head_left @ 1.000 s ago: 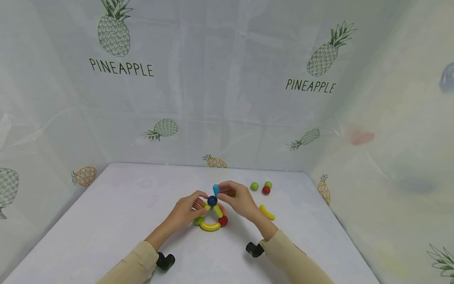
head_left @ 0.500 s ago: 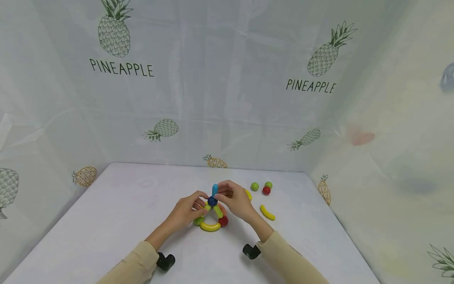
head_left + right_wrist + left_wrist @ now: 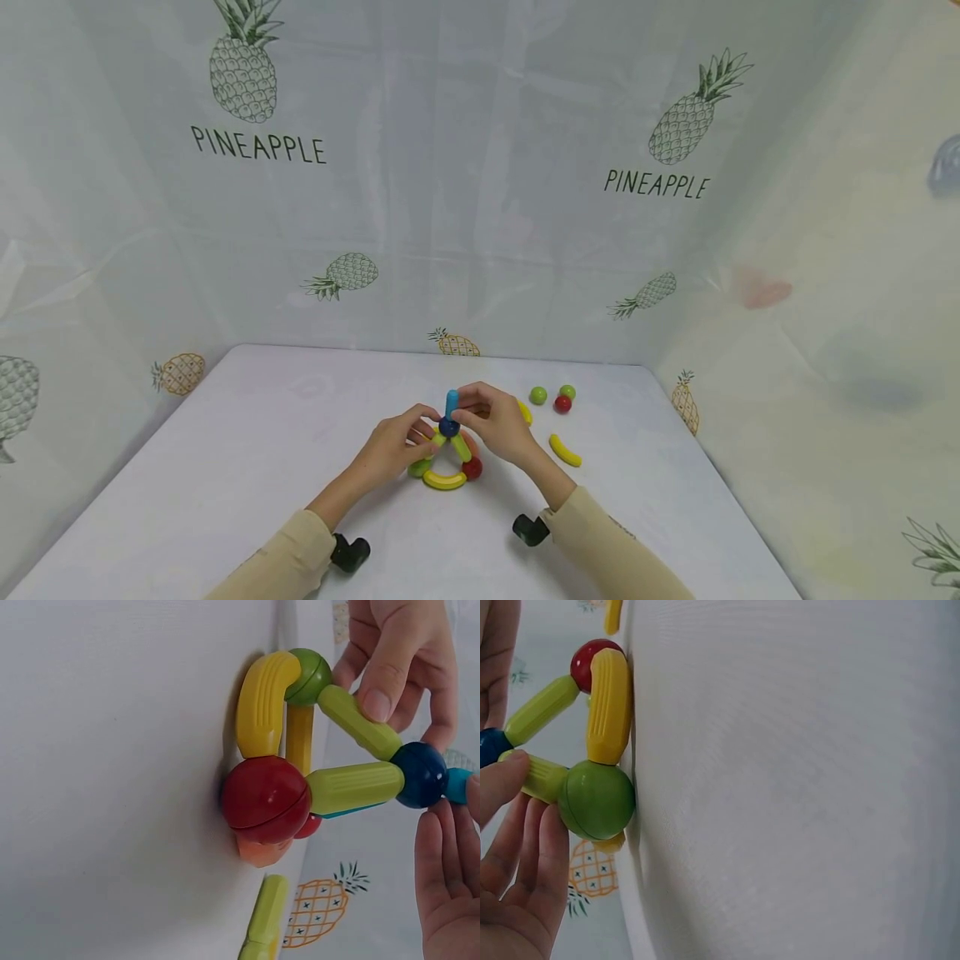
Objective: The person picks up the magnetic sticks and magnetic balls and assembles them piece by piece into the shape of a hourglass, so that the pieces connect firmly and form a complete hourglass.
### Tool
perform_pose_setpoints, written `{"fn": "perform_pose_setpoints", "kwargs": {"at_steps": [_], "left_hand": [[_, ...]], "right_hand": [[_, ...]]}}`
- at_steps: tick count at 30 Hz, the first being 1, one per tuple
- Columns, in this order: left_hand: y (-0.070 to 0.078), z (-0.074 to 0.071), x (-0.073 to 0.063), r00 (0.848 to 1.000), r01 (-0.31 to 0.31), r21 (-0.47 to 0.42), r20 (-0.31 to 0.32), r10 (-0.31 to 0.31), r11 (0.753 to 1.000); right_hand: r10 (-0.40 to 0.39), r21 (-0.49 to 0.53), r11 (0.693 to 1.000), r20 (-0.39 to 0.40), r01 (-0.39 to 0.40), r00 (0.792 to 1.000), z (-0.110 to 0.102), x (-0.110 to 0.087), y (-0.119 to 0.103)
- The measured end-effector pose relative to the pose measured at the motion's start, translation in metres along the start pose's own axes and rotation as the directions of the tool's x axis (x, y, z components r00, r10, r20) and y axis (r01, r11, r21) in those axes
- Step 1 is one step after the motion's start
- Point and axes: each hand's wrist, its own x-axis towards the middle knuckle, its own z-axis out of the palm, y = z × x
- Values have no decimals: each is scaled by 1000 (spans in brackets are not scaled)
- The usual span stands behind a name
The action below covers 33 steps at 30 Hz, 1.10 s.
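A small pyramid of magnetic rods and balls stands on the table. At its peak sits a dark blue ball (image 3: 449, 427). My left hand (image 3: 397, 442) pinches a lime-green rod (image 3: 358, 724) that slopes from this ball to a green ball (image 3: 598, 800). With thumb and fingers, my right hand (image 3: 495, 421) holds a light blue rod (image 3: 452, 403) upright, its lower end touching the dark blue ball. Another lime-green rod (image 3: 356, 787) runs down to a red ball (image 3: 265, 796). A yellow curved rod (image 3: 609, 705) joins the green and red balls along the base.
To the right lie a yellow curved piece (image 3: 565, 450), two light green balls, one of them (image 3: 538, 396) apart, and a red ball (image 3: 563, 404). Another yellow piece (image 3: 525, 412) shows partly behind the right hand. White cloth (image 3: 480, 208) with pineapple prints hangs behind the table.
My right hand has shifted slightly left, bringing the light blue rod from a tilt to upright on the dark blue ball. The left hand has stayed in place.
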Motion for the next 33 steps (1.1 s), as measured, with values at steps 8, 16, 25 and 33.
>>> {"fn": "perform_pose_setpoints", "kwargs": {"at_steps": [8,16,25,33], "left_hand": [[-2,-1,0,1000,-17,-3,-1,17,1000],[-2,-1,0,1000,-4,-6,2,4,1000],[-2,-1,0,1000,-5,-7,-1,5,1000],[-3,-1,0,1000,-13,-6,-4,13,1000]], "right_hand": [[-16,0,1000,-3,16,1000,-1,1,11],[-23,-29,999,7,23,1000,-2,1,12],[-39,-22,999,6,39,999,-2,1,12],[-35,-2,999,0,35,999,0,0,11]]}}
